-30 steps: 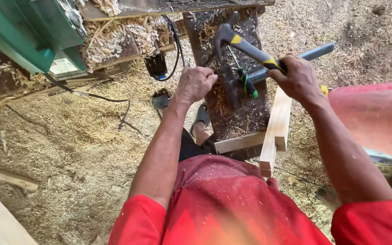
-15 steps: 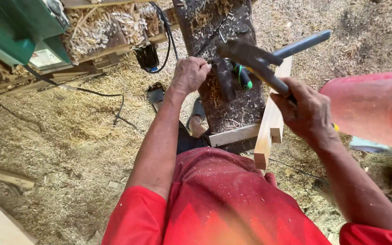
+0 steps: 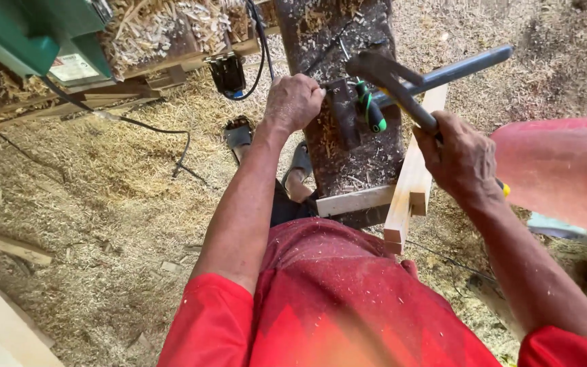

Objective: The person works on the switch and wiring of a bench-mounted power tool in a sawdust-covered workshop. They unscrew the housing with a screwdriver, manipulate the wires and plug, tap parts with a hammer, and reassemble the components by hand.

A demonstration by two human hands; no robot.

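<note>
The person wears a red short-sleeved shirt [image 3: 348, 299] flecked with sawdust, dark shorts [image 3: 287, 207], bare forearms, and dark sandals [image 3: 239, 136].

A dark, shaving-strewn wooden workbench [image 3: 368, 160] carries a green-handled tool [image 3: 369, 112], above a floor [image 3: 103, 224] thick with sawdust.

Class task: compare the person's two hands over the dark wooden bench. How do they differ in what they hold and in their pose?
The right hand is closed round the handle of a hammer; the left hand holds no tool that shows. The left hand rests as a fist at the edge of the dark bench; the right hand is raised off its right side, above the pale wooden frame. Both are bare, on arms in red sleeves.
</note>
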